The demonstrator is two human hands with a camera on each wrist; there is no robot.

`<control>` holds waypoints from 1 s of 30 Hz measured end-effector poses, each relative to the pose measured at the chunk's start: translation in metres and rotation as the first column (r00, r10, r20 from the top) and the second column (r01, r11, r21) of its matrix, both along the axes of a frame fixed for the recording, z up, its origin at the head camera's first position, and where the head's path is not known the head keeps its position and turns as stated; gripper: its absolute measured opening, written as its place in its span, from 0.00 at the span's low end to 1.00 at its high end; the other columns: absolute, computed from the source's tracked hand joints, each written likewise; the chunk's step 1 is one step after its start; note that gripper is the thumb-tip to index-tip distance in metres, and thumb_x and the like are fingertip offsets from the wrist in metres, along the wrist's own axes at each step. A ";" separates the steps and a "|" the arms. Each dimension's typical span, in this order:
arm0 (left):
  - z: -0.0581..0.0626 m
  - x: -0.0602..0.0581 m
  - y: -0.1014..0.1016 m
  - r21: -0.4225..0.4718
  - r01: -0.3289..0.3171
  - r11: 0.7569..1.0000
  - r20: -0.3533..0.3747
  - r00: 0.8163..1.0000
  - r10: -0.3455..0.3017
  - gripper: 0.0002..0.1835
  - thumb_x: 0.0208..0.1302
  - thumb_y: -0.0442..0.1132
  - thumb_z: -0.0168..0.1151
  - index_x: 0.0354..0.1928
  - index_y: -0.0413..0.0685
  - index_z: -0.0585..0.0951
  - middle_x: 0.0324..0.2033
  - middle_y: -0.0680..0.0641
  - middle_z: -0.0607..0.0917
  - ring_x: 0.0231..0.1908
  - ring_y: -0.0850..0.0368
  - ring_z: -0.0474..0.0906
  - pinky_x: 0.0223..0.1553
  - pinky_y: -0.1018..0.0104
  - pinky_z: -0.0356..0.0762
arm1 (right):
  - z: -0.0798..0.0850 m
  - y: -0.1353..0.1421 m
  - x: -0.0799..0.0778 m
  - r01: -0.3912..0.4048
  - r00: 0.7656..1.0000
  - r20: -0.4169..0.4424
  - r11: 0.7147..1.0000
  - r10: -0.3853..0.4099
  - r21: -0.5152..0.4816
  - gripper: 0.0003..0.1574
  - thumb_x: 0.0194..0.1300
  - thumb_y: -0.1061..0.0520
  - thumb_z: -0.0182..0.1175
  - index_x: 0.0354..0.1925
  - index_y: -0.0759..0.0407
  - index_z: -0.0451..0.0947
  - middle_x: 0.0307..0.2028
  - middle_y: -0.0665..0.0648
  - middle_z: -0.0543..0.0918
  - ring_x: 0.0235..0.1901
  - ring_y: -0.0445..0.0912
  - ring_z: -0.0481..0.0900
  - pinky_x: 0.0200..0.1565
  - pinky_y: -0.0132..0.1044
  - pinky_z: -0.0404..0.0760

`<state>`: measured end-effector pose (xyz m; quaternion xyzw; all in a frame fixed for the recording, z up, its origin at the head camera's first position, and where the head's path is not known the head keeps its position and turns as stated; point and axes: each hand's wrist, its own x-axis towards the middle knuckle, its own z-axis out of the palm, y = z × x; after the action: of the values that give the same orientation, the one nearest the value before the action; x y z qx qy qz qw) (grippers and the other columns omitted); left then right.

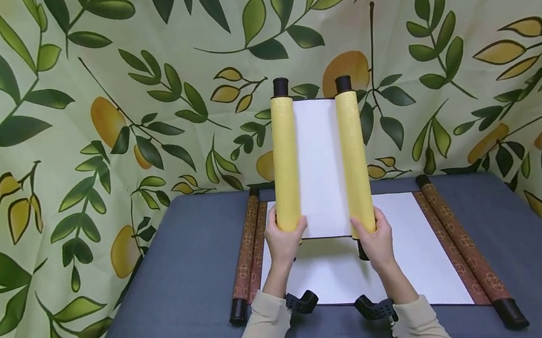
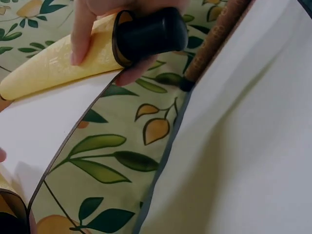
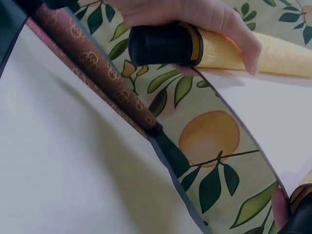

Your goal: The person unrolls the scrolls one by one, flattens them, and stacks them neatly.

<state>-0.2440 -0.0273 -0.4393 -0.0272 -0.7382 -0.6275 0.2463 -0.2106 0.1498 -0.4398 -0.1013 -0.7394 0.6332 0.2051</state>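
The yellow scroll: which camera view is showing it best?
The head view, because it shows the yellow scroll almost whole, with little hidden. Each wrist view cuts it off at the edge, though one black knob appears large and close.

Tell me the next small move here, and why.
Perhaps lower the yellow scroll onto the white sheet of the brown scroll: the left hand and right hand each grip one side, holding it raised, while that sheet lies spread beneath.
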 end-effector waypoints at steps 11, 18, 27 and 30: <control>0.000 0.000 0.001 -0.006 -0.019 1.000 0.022 1.000 0.019 0.29 0.46 0.36 0.71 0.53 0.39 0.74 0.34 0.36 0.82 0.28 0.59 0.72 0.30 0.67 0.71 | -0.002 0.002 -0.002 0.032 0.999 0.017 0.999 -0.032 -0.043 0.34 0.55 0.63 0.66 0.59 0.66 0.68 0.36 0.47 0.72 0.33 0.36 0.69 0.31 0.26 0.75; 0.000 0.000 0.000 -0.018 -0.005 1.000 0.029 1.000 0.005 0.25 0.50 0.36 0.70 0.52 0.39 0.75 0.33 0.34 0.84 0.27 0.58 0.74 0.27 0.68 0.70 | -0.002 0.008 -0.003 0.074 0.997 0.032 0.997 -0.074 0.000 0.34 0.53 0.63 0.68 0.56 0.67 0.66 0.40 0.55 0.75 0.33 0.37 0.69 0.30 0.25 0.75; 0.002 -0.001 -0.006 -0.044 0.066 0.997 0.139 0.988 -0.059 0.25 0.58 0.44 0.66 0.57 0.46 0.75 0.33 0.38 0.80 0.27 0.59 0.70 0.28 0.67 0.68 | -0.001 0.015 -0.005 0.086 0.996 -0.011 0.996 -0.086 0.007 0.28 0.56 0.64 0.66 0.53 0.68 0.69 0.33 0.43 0.73 0.29 0.32 0.70 0.30 0.26 0.74; 0.003 -0.002 -0.006 -0.043 0.067 0.997 0.150 0.987 -0.060 0.25 0.59 0.45 0.65 0.59 0.47 0.75 0.32 0.38 0.80 0.26 0.60 0.69 0.27 0.67 0.67 | -0.001 0.017 -0.005 0.076 0.997 0.001 0.997 -0.076 0.006 0.27 0.57 0.62 0.66 0.54 0.65 0.70 0.32 0.40 0.72 0.31 0.32 0.70 0.31 0.26 0.73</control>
<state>-0.2456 -0.0329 -0.4361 -0.0094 -0.7680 -0.6175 0.1698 -0.2159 0.1663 -0.4406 -0.1290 -0.7371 0.6226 0.2288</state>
